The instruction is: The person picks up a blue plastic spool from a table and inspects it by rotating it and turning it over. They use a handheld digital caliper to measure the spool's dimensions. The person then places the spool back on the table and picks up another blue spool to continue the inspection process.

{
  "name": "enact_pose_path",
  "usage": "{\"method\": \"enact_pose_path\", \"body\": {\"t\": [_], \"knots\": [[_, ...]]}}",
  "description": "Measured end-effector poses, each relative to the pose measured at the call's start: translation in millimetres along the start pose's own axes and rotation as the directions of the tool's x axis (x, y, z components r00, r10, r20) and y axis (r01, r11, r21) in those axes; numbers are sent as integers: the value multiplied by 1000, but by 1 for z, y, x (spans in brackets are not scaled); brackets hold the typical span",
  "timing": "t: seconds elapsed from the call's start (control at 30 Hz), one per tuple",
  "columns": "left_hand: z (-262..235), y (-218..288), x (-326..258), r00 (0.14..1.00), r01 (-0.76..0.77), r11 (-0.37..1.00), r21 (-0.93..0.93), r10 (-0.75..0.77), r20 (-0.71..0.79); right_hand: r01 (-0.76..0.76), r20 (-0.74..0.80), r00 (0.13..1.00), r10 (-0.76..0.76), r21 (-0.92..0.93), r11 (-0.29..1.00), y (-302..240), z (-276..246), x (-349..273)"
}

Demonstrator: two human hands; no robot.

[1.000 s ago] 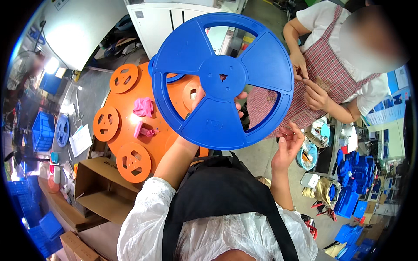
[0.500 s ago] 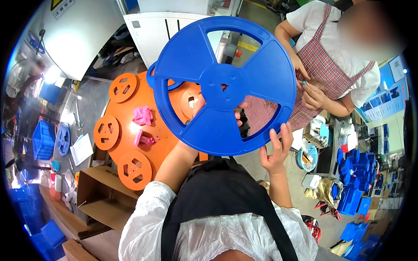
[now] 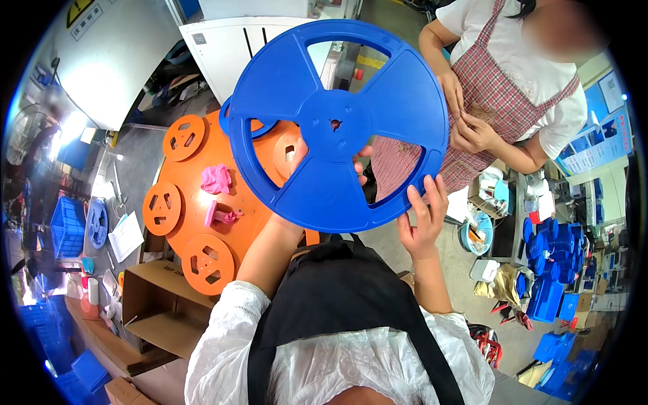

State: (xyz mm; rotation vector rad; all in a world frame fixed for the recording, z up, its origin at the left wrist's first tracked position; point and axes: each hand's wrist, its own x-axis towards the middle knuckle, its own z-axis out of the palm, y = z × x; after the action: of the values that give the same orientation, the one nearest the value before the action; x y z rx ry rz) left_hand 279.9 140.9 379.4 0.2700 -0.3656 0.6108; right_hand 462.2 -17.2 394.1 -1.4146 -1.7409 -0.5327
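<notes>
While left fingers (image 3: pixel 363 164) clasp the plastic reel (image 3: pixel 332 140) from behind, parted right fingers (image 3: pixel 418 202) touch it; rim (image 3: pixel 441 128) smooth, curved.

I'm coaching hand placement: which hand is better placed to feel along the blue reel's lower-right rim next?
Right, probably. The right hand is at the blue reel on that side, its grip open. The left hand apparently supports the reel from behind, partly showing through the cutouts.

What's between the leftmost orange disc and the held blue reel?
Head view: a crumpled pink item and another pink piece on the orange tabletop, left of the blue reel.
</notes>
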Motion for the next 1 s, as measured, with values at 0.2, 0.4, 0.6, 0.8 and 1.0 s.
{"method": "enact_pose_path", "body": {"t": [0.2, 0.4, 0.6, 0.8, 1.0], "knots": [[0, -1, 2, 1000, 3, 1000, -24, -4, -26, -55, -3, 998, 55, 4, 998, 4, 4, 2], [1, -2, -1, 999, -17, 999, -28, 16, -35, -32, 2, 999, 32, -29, 999, 5, 6, 2], [8, -4, -4, 998, -31, 999, 30, 33, -57, -6, -15, 1000, 5, -58, 998, 8, 9, -1], [10, -7, -8, 995, -35, 993, 111, 45, -94, -9, -19, 1000, 8, -53, 999, 11, 11, -5], [8, -10, -9, 997, -37, 990, 138, 47, -69, -24, 12, 1000, 25, -79, 997, 11, 8, -9]]}}
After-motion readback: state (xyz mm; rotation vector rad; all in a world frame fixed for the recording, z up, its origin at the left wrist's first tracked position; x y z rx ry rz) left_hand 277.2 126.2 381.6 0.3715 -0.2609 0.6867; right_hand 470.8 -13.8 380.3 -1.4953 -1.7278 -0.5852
